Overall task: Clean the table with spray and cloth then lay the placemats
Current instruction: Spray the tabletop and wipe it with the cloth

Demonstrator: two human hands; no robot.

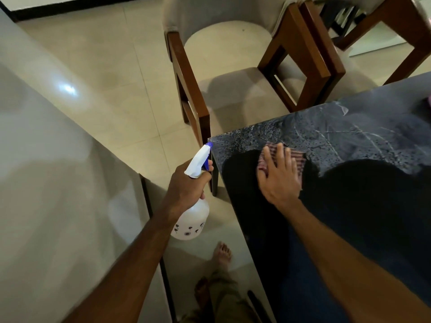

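The dark glossy table point(354, 206) fills the right side, its near corner speckled with spray droplets. A striped reddish cloth point(297, 157) lies flat on that corner. My right hand point(278, 174) presses on the cloth with straight, spread fingers. My left hand point(186, 185) grips the neck of a white spray bottle point(193, 220) with a blue-and-white trigger head, held off the table's left edge, nozzle pointing toward the corner. No placemats are in view.
A wooden chair with a beige seat point(233, 94) stands just beyond the table corner, with a second chair point(363, 26) behind it. A grey wall point(58, 183) runs along the left. Tiled floor lies between them. A pink object point(428, 99) peeks in at the right edge.
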